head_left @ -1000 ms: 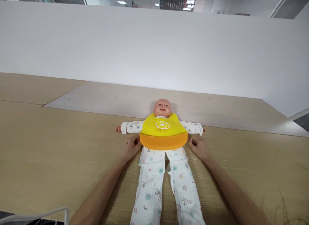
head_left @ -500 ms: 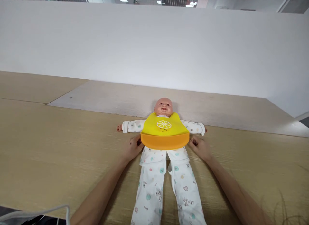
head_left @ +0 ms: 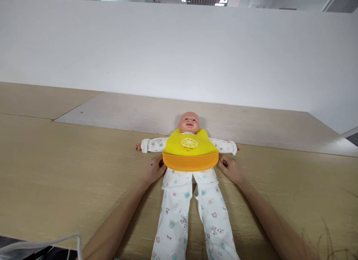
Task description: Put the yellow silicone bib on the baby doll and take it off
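A baby doll (head_left: 189,122) in white patterned clothes lies on its back with both arms stretched sideways. Over its chest is a yellow bib (head_left: 173,144) with a white citrus slice print and an orange catch pocket along the bottom. My left hand (head_left: 154,170) is closed at the left end of the orange pocket, its fingertips partly hidden by the edge. At the pocket's right end my right hand (head_left: 231,169) is curled in the same way, thumb and finger on the edge. White printed trousers (head_left: 173,222) cover the doll's legs, which run out of view at the bottom.
The wooden tabletop (head_left: 69,170) reaches back to a paler strip (head_left: 134,111) and a white partition (head_left: 179,51). A white cable (head_left: 41,243) loops over dark items at the lower left corner.
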Demonstrator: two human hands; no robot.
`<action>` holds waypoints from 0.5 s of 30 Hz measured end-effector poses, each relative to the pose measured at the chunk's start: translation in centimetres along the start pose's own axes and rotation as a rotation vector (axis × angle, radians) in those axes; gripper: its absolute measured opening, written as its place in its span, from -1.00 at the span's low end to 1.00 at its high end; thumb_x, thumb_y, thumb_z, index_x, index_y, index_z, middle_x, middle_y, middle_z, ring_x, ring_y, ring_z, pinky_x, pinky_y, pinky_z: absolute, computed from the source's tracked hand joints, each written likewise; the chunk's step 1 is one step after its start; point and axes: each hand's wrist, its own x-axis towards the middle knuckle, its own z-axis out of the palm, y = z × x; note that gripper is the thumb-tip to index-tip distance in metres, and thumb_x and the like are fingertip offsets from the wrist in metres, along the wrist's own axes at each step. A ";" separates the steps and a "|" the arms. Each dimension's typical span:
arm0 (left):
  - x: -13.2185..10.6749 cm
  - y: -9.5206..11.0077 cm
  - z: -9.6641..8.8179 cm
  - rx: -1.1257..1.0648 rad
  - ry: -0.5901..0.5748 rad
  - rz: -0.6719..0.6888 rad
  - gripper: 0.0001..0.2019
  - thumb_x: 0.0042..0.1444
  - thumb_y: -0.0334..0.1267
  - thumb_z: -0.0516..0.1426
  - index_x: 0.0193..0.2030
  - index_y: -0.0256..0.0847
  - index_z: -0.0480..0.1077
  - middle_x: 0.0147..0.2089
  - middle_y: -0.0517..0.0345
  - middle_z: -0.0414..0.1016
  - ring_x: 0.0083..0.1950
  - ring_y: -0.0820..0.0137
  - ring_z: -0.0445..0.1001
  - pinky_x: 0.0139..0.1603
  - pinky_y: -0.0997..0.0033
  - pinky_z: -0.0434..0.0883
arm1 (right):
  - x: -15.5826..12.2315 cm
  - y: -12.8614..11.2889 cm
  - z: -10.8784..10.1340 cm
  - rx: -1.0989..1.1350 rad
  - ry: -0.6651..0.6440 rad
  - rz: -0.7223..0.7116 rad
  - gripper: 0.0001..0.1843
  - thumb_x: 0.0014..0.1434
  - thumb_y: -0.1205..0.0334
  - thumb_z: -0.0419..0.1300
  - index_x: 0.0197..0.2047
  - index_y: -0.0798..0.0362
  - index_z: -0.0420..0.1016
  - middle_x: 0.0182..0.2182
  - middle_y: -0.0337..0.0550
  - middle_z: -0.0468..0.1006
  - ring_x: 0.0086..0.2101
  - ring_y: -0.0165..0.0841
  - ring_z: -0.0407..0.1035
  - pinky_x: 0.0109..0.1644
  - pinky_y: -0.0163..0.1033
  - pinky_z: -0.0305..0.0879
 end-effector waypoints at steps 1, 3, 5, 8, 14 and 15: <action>0.0 0.0 0.0 0.000 0.001 -0.003 -0.88 0.07 -0.28 0.04 -0.38 -0.22 0.37 -0.46 0.13 0.46 -0.45 0.39 0.34 -0.40 0.41 0.20 | 0.0 0.0 0.0 0.003 -0.001 -0.004 -0.68 0.15 0.05 0.01 -0.54 0.06 0.14 -0.65 -0.29 0.23 -0.59 -0.48 0.10 -0.47 -0.34 -0.01; 0.0 0.0 0.0 0.002 -0.001 -0.008 -0.89 0.07 -0.29 0.05 -0.40 -0.22 0.37 -0.47 0.12 0.45 -0.45 0.39 0.33 -0.40 0.40 0.19 | 0.0 -0.1 -0.1 0.004 -0.006 -0.010 -0.68 0.15 0.06 0.01 -0.53 0.06 0.13 -0.65 -0.29 0.23 -0.59 -0.48 0.09 -0.48 -0.34 -0.01; 0.0 0.1 0.0 0.002 0.005 -0.006 -0.90 0.06 -0.30 0.05 -0.41 -0.22 0.37 -0.47 0.11 0.45 -0.46 0.38 0.32 -0.41 0.39 0.17 | 0.0 -0.1 -0.2 -0.004 -0.011 -0.008 -0.68 0.15 0.06 0.01 -0.54 0.05 0.13 -0.66 -0.29 0.23 -0.60 -0.48 0.10 -0.49 -0.34 -0.02; 0.0 0.4 -0.2 0.005 0.013 -0.016 -0.91 0.04 -0.34 0.06 -0.43 -0.21 0.35 -0.49 0.10 0.44 -0.47 0.38 0.31 -0.42 0.38 0.15 | 0.0 -0.2 -0.2 0.000 -0.013 0.002 -0.69 0.14 0.06 0.01 -0.54 0.06 0.14 -0.66 -0.29 0.23 -0.60 -0.48 0.11 -0.49 -0.35 -0.02; 0.0 0.8 -0.5 0.011 -0.009 -0.031 -0.91 0.04 -0.31 0.06 -0.39 -0.22 0.38 -0.46 0.10 0.47 -0.45 0.38 0.35 -0.41 0.41 0.17 | 0.0 -0.2 -0.1 -0.008 -0.007 0.007 -0.68 0.14 0.06 0.01 -0.54 0.06 0.14 -0.66 -0.29 0.22 -0.61 -0.50 0.08 -0.49 -0.36 -0.03; 0.0 0.8 -0.5 0.008 -0.011 -0.027 -0.90 0.04 -0.31 0.06 -0.39 -0.22 0.38 -0.46 0.11 0.47 -0.46 0.38 0.35 -0.41 0.42 0.17 | 0.0 -0.2 -0.1 -0.010 -0.007 0.005 -0.68 0.14 0.06 0.01 -0.54 0.06 0.14 -0.66 -0.29 0.23 -0.60 -0.50 0.08 -0.49 -0.36 -0.04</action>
